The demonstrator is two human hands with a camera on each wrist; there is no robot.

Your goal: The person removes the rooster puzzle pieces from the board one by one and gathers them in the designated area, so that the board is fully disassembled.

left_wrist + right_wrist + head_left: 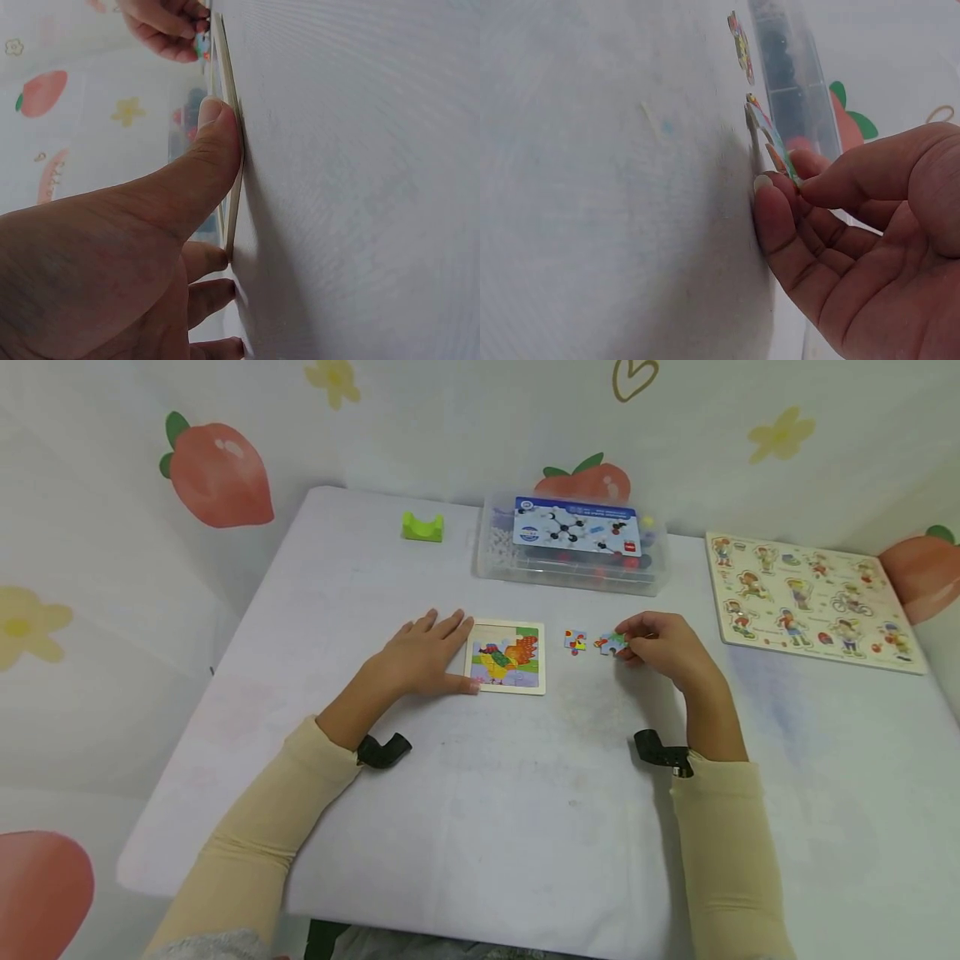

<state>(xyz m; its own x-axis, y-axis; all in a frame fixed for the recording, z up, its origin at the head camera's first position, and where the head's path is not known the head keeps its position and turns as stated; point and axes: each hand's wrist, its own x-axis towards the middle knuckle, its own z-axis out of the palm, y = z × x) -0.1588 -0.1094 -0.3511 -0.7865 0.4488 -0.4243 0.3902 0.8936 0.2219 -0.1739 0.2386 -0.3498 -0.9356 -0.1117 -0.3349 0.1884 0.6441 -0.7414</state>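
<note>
A small square jigsaw tray point(542, 662) with a pale rim lies on the table, showing a rooster picture; bare board shows along its upper left. My left hand point(423, 658) rests at the tray's left side with fingers spread, and in the left wrist view its thumb point(212, 154) lies against the rim. To the right of the tray, my right hand point(670, 647) pinches a jigsaw piece point(611, 645) between thumb and fingers. That piece point(765, 124) tilts up off the tabletop in the right wrist view. Another jigsaw piece point(575, 641) lies flat between it and the tray.
Toward the back stands a clear plastic case point(570, 574) with a blue molecule-printed card point(576, 527) on top. A green cradle-shaped block point(423, 527) sits to its left. At the right lies a wooden board with printed figures point(817, 602). A patterned cloth hangs behind the table.
</note>
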